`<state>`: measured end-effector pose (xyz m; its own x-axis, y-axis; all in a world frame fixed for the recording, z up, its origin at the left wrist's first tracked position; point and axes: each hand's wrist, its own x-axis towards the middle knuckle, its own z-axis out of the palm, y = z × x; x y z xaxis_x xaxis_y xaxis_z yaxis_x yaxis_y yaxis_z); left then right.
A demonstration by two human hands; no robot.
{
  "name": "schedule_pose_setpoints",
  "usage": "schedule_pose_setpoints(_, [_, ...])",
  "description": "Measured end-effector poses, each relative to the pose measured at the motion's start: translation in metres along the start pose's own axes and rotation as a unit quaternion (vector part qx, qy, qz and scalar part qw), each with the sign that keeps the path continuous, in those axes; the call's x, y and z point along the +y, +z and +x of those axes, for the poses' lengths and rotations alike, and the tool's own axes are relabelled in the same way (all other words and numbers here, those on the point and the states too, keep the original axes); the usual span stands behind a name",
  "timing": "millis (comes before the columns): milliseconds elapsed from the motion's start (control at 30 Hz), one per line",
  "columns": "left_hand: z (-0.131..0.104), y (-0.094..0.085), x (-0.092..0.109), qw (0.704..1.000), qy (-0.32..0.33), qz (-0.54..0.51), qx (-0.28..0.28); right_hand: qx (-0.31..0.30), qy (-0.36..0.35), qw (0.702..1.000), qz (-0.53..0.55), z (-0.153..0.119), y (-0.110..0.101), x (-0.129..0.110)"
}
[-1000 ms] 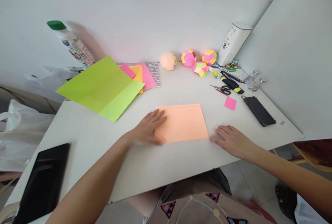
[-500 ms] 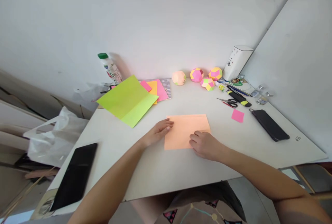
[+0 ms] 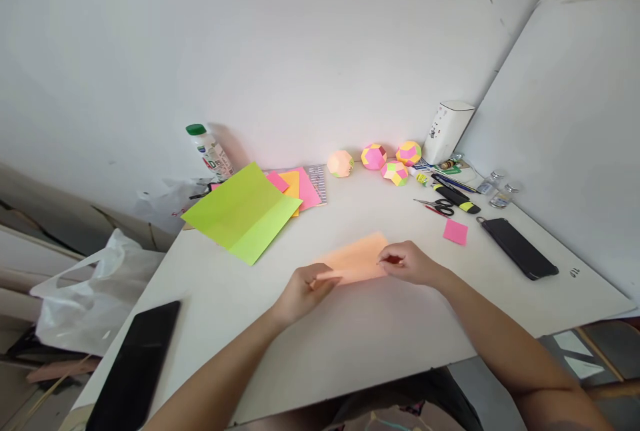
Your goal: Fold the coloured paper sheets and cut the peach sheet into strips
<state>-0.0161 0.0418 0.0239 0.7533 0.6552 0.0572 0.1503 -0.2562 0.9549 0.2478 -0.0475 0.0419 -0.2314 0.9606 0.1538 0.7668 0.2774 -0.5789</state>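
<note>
Between my two hands is a sheet of peach paper (image 3: pixel 357 259), tilted and lifted at its near side. My left hand (image 3: pixel 306 290) pinches the paper's left end between thumb and fingers. At the right end, my right hand (image 3: pixel 407 262) grips the paper's edge with the fingertips bent in. A large lime green sheet (image 3: pixel 245 211) with a crease across it lies to the left, farther back. Small pink paper (image 3: pixel 455 232) lies on the table to the right of my right hand.
Several patterned paper balls (image 3: pixel 374 157) stand by the wall. Scissors (image 3: pixel 443 207), a cutter (image 3: pixel 455 198) and a black pouch (image 3: pixel 517 248) lie to the right. On the left are a black tablet (image 3: pixel 135 364), a bottle (image 3: pixel 213 154) and a plastic bag (image 3: pixel 100 291).
Both hands have raised the peach paper from lying flat and tilted it. My left hand has gone from resting on the sheet to pinching its end. The view has shifted slightly.
</note>
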Motion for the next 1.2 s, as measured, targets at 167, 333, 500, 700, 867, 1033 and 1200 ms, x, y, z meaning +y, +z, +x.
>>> schedule_pose_setpoints(167, [-0.001,-0.013,0.009,0.987,-0.066,-0.119,0.082,0.077,0.111,0.927,0.351,-0.008,-0.027,0.021])
schedule_pose_setpoints(333, [0.006,-0.012,0.003,0.923,-0.158,-0.323,0.138,0.081,0.110,0.847,0.513,-0.008,-0.027,0.019])
schedule_pose_setpoints(500, [0.007,-0.009,-0.004,0.910,-0.179,-0.345,0.147,0.072,0.128,0.872,0.467,-0.009,-0.020,0.004])
schedule_pose_setpoints(700, [0.009,-0.011,-0.010,0.917,-0.186,-0.316,0.158,0.101,0.141,0.890,0.422,-0.010,-0.020,-0.002])
schedule_pose_setpoints(867, [0.010,-0.013,-0.010,0.925,-0.158,-0.275,0.209,0.113,0.163,0.905,0.375,-0.011,-0.021,-0.001])
schedule_pose_setpoints(1033, [0.009,-0.009,-0.001,0.935,-0.147,-0.240,0.215,0.168,0.193,0.926,0.277,-0.008,-0.014,0.005])
schedule_pose_setpoints(1200, [-0.001,0.015,0.012,0.961,-0.144,-0.180,0.150,0.319,0.006,0.946,-0.050,0.000,0.012,-0.015])
